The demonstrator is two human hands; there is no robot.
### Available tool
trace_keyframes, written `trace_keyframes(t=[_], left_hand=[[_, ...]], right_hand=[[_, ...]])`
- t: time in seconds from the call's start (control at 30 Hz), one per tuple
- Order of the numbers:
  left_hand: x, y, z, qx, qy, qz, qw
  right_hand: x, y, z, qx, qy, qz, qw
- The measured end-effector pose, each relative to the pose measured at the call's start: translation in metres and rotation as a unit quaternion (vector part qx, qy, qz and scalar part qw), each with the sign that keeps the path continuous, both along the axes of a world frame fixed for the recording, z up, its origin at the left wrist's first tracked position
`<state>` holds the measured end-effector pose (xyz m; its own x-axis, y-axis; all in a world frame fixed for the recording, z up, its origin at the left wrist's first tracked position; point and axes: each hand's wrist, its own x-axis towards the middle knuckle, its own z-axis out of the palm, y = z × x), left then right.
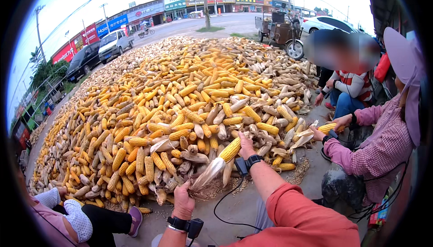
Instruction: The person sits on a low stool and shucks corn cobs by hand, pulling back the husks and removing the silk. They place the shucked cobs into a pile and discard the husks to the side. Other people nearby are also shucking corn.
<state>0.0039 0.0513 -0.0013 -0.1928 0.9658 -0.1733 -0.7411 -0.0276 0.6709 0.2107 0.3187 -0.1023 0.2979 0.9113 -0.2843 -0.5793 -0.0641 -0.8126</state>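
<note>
A yellow ear of corn [230, 149] is held aslant in front of me, bare kernels at its upper end. Around its tip, my right hand [247, 145] has closed. Pale dry husk [208, 176] is peeled back from the ear and runs down to the left. My left hand [183, 198] grips that husk near its stalk end. Just beyond both hands rises a large heap of corn ears [145, 118], some bare and yellow, others still in brown husks.
To my right a co-worker in a checked shirt [382, 145] holds another ear. Someone in a striped top [355, 84] crouches behind. A person's arm and purple shoe [136, 220] show at left. Black cables [220, 209] hang from my wrist devices. A cargo tricycle [280, 30] stands beyond the heap.
</note>
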Motion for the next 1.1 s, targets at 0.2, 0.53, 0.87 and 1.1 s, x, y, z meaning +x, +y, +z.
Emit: trace_keyframes(t=[0.2,0.53,0.87,1.1], left_hand=[[-0.049,-0.001,-0.01,-0.028,0.147,0.183,0.972],[-0.029,0.025,-0.008,-0.032,0.246,0.124,0.961],[-0.029,0.025,-0.011,-0.027,0.222,0.089,0.971],[-0.026,0.033,-0.017,-0.025,0.18,0.176,0.968]], right_hand=[[-0.032,-0.049,0.061,0.083,-0.085,0.117,0.986],[-0.091,-0.158,0.085,0.317,-0.501,0.395,0.702],[-0.098,-0.185,0.095,0.351,-0.495,0.504,0.614],[-0.099,-0.174,0.075,0.385,-0.465,0.521,0.603]])
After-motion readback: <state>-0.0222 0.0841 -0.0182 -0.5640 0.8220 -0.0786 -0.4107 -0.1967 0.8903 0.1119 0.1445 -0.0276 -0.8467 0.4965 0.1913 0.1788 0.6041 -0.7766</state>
